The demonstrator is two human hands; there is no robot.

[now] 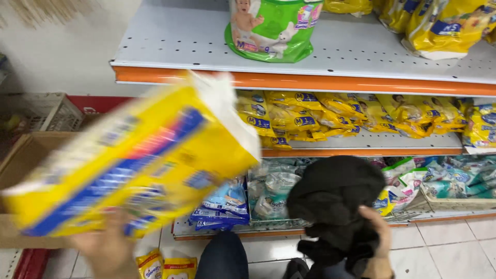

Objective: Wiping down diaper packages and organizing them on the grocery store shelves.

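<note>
Hands were both busy in front of a shop shelf. The left hand (106, 248), at about seven o'clock in the view, gripped from below a large yellow plastic pack with blue and red stripes (139, 160), its fingers curled around the lower edge. The pack was blurred and tilted, its white end pointing up toward one o'clock, and it covered most of the left half of the view. The right hand (380, 237), at about five o'clock, was closed on a black bundle of soft cloth (336, 196), with the fingers wrapped over its right side. The two hands were well apart.

At twelve o'clock a green plastic pack (274, 28) stood on the white perforated metal shelf with an orange edge (170, 46). Small yellow packets (320, 116) lay in a row on the shelf below, at about two o'clock. A brown cardboard box (23, 160) stood at nine o'clock, partly behind the yellow pack.
</note>
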